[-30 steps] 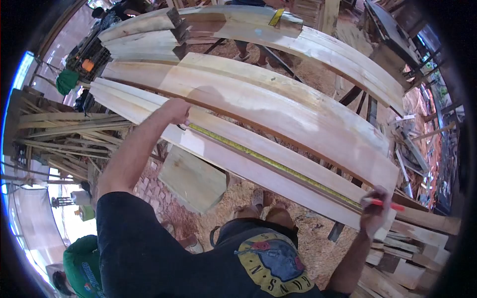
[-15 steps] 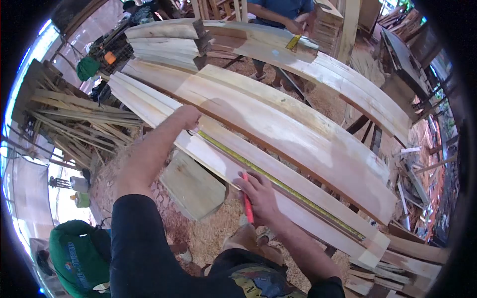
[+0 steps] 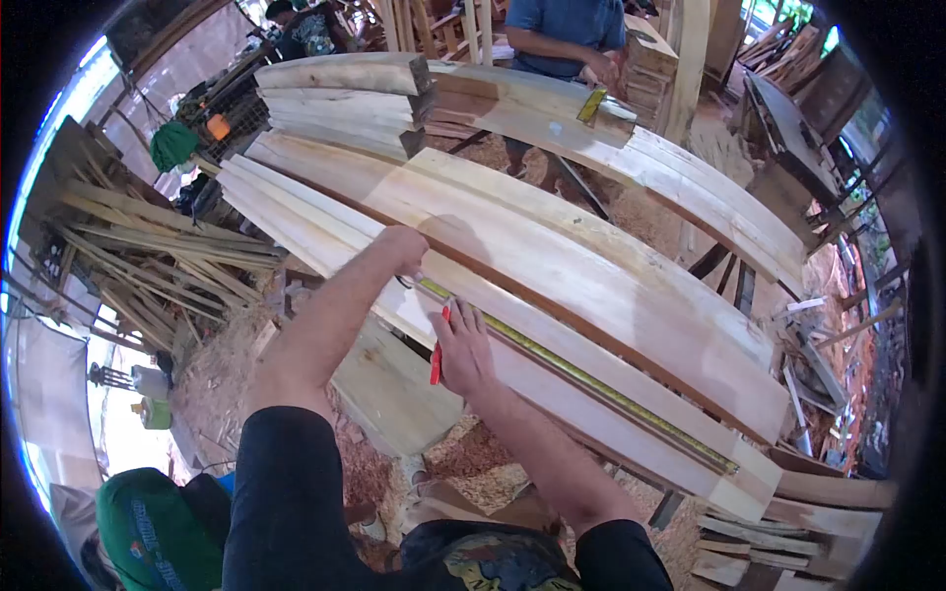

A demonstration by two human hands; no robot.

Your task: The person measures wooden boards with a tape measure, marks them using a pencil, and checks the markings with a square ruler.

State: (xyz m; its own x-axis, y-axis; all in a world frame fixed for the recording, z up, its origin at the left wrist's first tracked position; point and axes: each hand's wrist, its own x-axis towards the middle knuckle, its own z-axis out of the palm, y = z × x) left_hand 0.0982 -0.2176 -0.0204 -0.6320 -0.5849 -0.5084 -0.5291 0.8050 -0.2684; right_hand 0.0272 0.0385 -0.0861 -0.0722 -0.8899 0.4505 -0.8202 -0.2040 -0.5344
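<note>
My left hand [image 3: 402, 250] is closed at the near end of a yellow tape measure [image 3: 591, 377]; the part inside the fingers is mostly hidden. The blade runs straight along a long pale board [image 3: 631, 433], its far tip lying close to the board's lower-right end. My right hand [image 3: 463, 347] rests against the board and tape, a short way along from my left hand. Between its thumb and fingers is a red pencil-like marking tool [image 3: 439, 350], slanting downward.
Wide planks [image 3: 552, 256] lie side by side beyond my board. Thick beams [image 3: 340, 89] are stacked at the back left. A person in a blue shirt [image 3: 567, 34] stands across, near another yellow tape [image 3: 591, 104]. A green cap [image 3: 148, 522] is at lower left; scrap wood [image 3: 158, 236] piles left.
My right hand has slid up-left along the tape toward my left hand, with the red tool. The co-worker across has drawn a hand back from the other tape. The view has shifted slightly.
</note>
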